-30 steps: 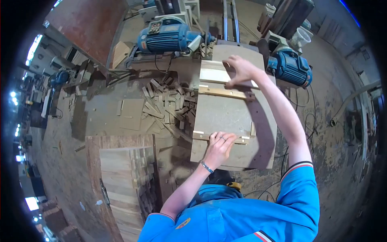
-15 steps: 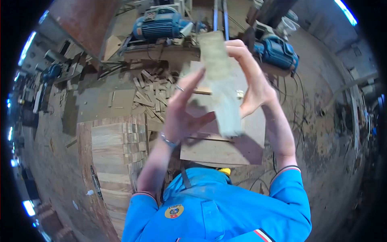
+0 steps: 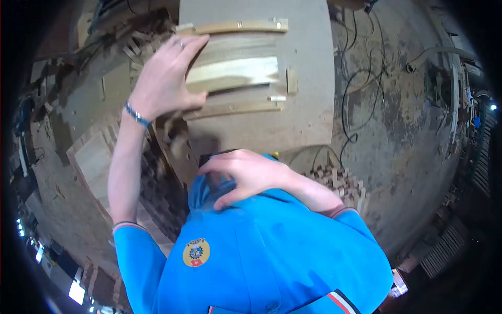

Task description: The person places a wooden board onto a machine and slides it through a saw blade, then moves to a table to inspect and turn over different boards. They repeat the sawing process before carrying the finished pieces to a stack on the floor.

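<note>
On a pale board [image 3: 308, 123] a wooden block [image 3: 235, 70] lies flat, its surface in a darker and a lighter band. My left hand [image 3: 164, 78] spans the block's left end, fingers along the far edge and thumb at the near edge. Above and below the block run two narrow wooden strips, the far strip [image 3: 256, 26] and the near strip [image 3: 246, 108]. A short wooden stop [image 3: 292, 80] stands on the board just right of the block. In front of my waist, my right hand [image 3: 251, 172] is curved with thumb and fingers apart, and nothing shows in it.
Stacked wooden pieces [image 3: 94, 162] are at my left, beyond a dark gap. More cut pieces [image 3: 340, 183] are piled near my right elbow. Black cables [image 3: 345, 110] loop over the floor to the right of the board, and a hose [image 3: 439, 51] lies farther right.
The block has come down from in front of me onto the board between the strips. My right hand has left it and dropped to my waist; my view has tilted downward.
</note>
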A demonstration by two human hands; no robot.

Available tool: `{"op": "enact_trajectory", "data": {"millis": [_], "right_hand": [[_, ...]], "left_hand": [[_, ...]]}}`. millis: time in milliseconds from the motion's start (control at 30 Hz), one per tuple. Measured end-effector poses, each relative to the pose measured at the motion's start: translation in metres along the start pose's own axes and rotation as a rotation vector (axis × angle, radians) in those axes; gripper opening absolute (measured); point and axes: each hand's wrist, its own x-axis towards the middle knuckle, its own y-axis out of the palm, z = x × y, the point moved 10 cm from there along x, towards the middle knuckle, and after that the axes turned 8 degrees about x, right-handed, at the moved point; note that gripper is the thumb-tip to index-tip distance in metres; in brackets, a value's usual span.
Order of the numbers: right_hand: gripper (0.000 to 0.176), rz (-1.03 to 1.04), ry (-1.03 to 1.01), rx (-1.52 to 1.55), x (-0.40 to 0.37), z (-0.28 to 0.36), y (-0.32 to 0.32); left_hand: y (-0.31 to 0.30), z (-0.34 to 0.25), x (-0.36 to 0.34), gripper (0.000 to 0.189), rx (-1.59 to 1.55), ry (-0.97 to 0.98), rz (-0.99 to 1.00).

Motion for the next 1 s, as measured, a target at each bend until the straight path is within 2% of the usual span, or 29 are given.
{"op": "enact_trajectory", "data": {"millis": [67,100,200,300,333,367,400,467,500,600,700,733,800,867,900,1000], "right_hand": [[0.06,-0.007,-0.089,-0.103,0.005,-0.002,0.016],[0.057,-0.041,-0.136,-0.159,0.009,-0.002,0.016],[0.047,-0.183,-0.27,-0.299,0.015,0.013,0.0],[0.048,-0.305,-0.354,-0.402,0.019,0.032,-0.024],[0.054,-0.384,-0.389,-0.436,0.019,0.037,-0.039],[0.061,-0.463,-0.424,-0.469,0.019,0.042,-0.056],[0.068,-0.543,-0.46,-0.5,0.019,0.048,-0.071],[0.089,-0.577,-0.247,-0.827,0.037,0.048,-0.094],[0.1,-0.593,-0.134,-0.986,0.042,0.044,-0.102],[0.122,-0.483,-0.134,-1.025,0.053,0.033,-0.104],[0.122,-0.489,-0.127,-1.031,0.053,0.026,-0.107],[0.122,-0.487,-0.129,-1.027,0.052,0.024,-0.108],[0.122,-0.483,-0.15,-1.035,0.048,0.026,-0.11],[0.117,-0.497,-0.177,-1.072,0.04,0.029,-0.115],[0.121,-0.471,-0.162,-1.085,0.037,0.025,-0.117],[0.123,-0.471,-0.18,-1.094,0.029,0.023,-0.119]], "left_hand": [[0.023,0.004,0.003,0.088,-0.019,-0.012,0.024],[0.034,0.011,0.002,0.089,-0.072,-0.082,0.093],[0.037,0.003,0.003,0.093,-0.074,-0.02,0.075],[0.042,-0.002,-0.002,0.081,-0.099,-0.036,0.044],[0.035,-0.009,0.0,0.077,-0.074,-0.052,0.044],[0.04,-0.008,-0.002,0.083,-0.154,-0.152,0.261],[0.036,-0.001,-0.006,0.083,-0.206,-0.193,0.212],[0.037,0.021,-0.021,0.083,-0.307,-0.275,0.113],[0.013,0.028,-0.029,0.056,-0.262,-0.226,-0.19],[0.0,0.073,-0.096,0.039,-0.058,-0.645,-0.303],[0.029,0.086,-0.151,0.034,-0.399,-0.978,-0.3],[0.035,0.079,-0.152,0.033,-0.539,-0.977,-0.365],[0.03,0.064,-0.145,0.033,-0.395,-1.047,-0.353],[0.032,0.055,-0.136,0.034,-0.347,-1.002,-0.378],[0.028,0.049,-0.132,0.035,-0.266,-0.982,-0.402],[0.026,0.046,-0.129,0.034,-0.277,-0.994,-0.389]]}}
